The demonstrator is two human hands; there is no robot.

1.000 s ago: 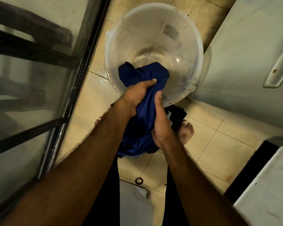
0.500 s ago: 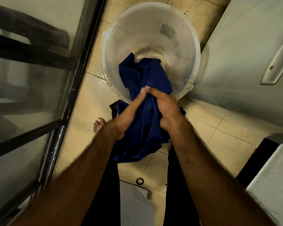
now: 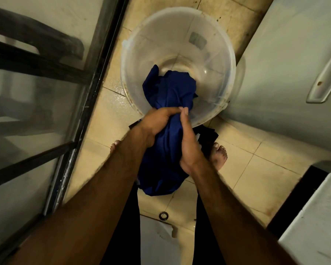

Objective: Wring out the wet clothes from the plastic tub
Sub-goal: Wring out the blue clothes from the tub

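Head: left hand (image 3: 157,123), right hand (image 3: 190,148) grip blue cloth (image 3: 170,88) over tub (image 3: 141,54) near rim.

1 head-worn view, steeply downward, close

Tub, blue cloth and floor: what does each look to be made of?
Tub: translucent plastic, smooth and slightly glossy; the floor's joint lines show through its wall.
Blue cloth: thin fabric with a faint sheen, perhaps synthetic; it bunches into soft folds where the left hand and right hand squeeze it.
Floor: probably glazed ceramic tile, given the straight grout lines and dull shine.
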